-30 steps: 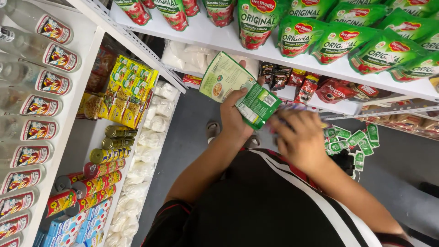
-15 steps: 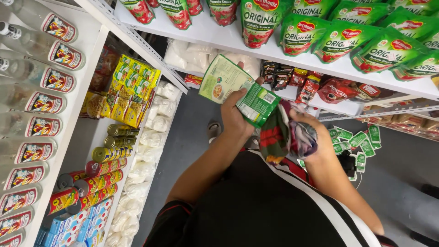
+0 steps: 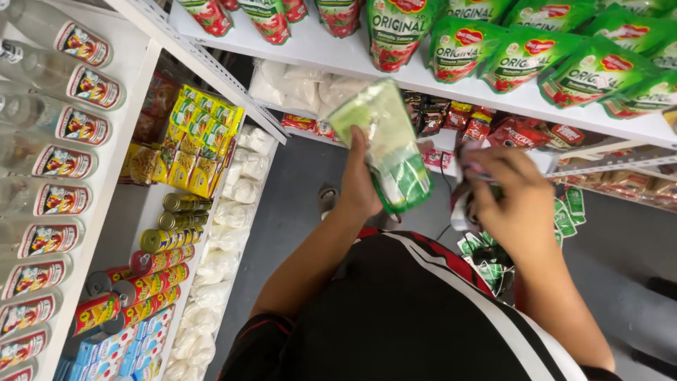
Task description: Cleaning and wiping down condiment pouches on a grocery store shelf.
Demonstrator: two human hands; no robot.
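The left hand (image 3: 361, 185) grips a green pouch (image 3: 389, 144) from below, holding it upright. Just to its right, the right hand (image 3: 509, 199) closes around a crumpled cloth (image 3: 462, 204). Above both hands, green sauce pouches (image 3: 525, 60) line a white shelf (image 3: 451, 85).

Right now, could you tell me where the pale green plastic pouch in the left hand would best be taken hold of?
Probably its free upper half: the pale green plastic pouch stands tilted, the left hand clasps its lower left edge, and the flat top is clear. Come from above right, pinching both faces.
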